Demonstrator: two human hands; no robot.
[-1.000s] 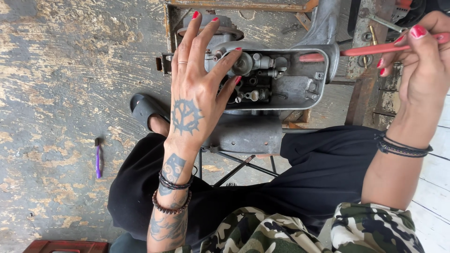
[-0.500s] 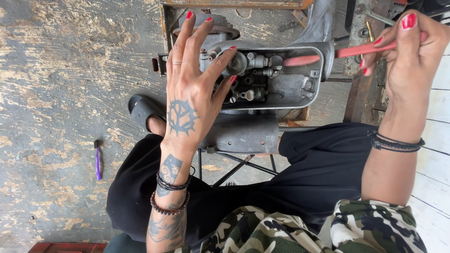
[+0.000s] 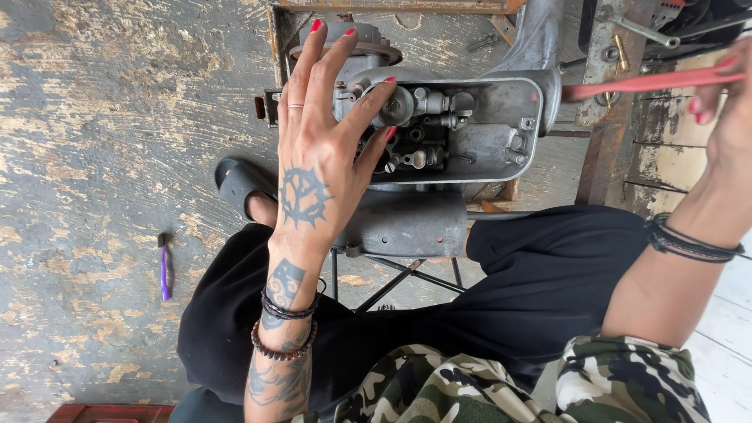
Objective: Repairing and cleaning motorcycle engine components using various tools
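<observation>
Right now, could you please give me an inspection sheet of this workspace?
Surface: worn wooden floor with flaking grey paint.
Job's things: grey metal engine, cover off, fittings exposed, on a rusty frame; red-handled tool.
Clutter: small purple-handled tool lying on the floor, apart from the engine.
Hands: left hand spread, fingertips on the engine fittings; right hand holds the red-handled tool, partly out of frame.
Cables: nothing seen.
Surroundings: person's black trousers, black shoe, camouflage top; white boards at right.
</observation>
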